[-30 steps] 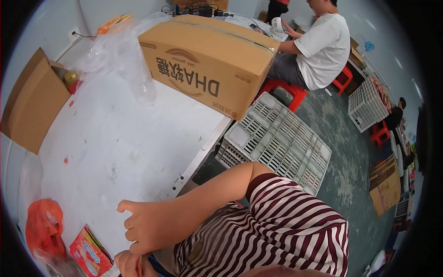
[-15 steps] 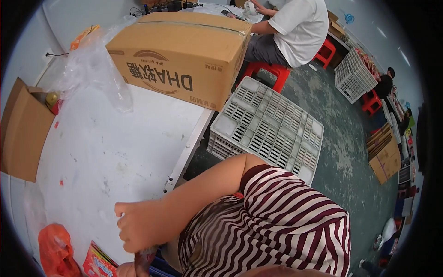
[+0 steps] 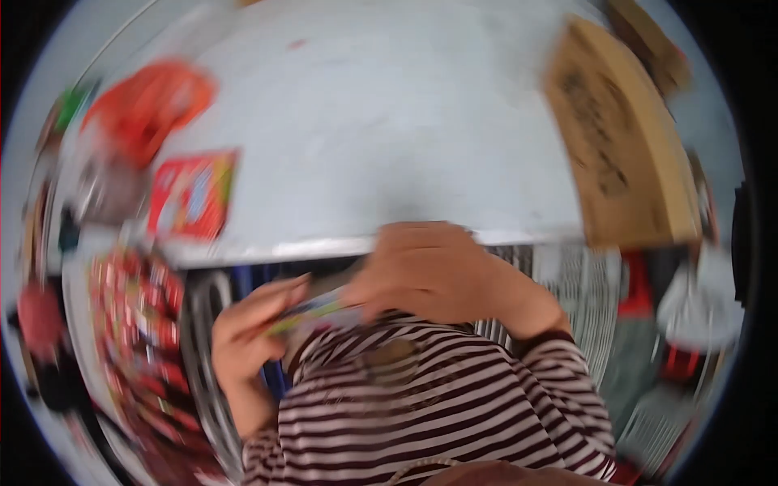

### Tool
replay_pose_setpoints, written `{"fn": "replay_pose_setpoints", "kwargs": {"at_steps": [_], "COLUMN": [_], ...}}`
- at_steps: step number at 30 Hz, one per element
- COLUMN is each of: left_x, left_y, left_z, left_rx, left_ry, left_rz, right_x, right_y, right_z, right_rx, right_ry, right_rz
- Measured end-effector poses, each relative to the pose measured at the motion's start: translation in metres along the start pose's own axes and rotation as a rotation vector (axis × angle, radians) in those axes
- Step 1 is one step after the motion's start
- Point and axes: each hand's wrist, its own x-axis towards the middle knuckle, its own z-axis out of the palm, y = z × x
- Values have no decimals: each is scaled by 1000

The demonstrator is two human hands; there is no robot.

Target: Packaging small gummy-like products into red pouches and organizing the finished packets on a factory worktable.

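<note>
Close in front of my striped shirt, both hands are near the table's front edge, smeared by motion. Between them is a small flat packet (image 3: pixel 328 306) with green and yellow on it; most of it is hidden. My left hand (image 3: pixel 253 328) grips the packet's left end, thumb on top. At its other end my right hand (image 3: pixel 425 271) is closed over the packet, knuckles up. A red printed packet (image 3: pixel 190 194) lies flat on the white table (image 3: pixel 405 113), left of my hands and apart from them.
An orange-red plastic bag (image 3: pixel 154 101) lies at the table's left, beside a clear bag (image 3: pixel 113 190). On the right stands a cardboard box (image 3: pixel 608 146). Below the table's left end is a mass of red packets (image 3: pixel 142 324). A pale slatted crate (image 3: pixel 571 300) sits at my right.
My view has swung left, from the box, crate and seated co-worker to the table before me. Both hands now show with the packet between them; the right has come back toward my body.
</note>
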Motion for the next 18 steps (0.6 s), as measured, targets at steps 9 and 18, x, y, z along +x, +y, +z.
{"fn": "replay_pose_setpoints", "kwargs": {"at_steps": [9, 18], "left_x": [-121, -312], "left_y": [67, 206], "left_z": [11, -40], "left_rx": [98, 1563], "left_ry": [835, 1804], "left_rz": [-261, 123], "right_x": [15, 0], "right_y": [68, 184], "right_z": [19, 64], "right_rx": [0, -588], "right_ry": [7, -330], "right_rz": [446, 59]}}
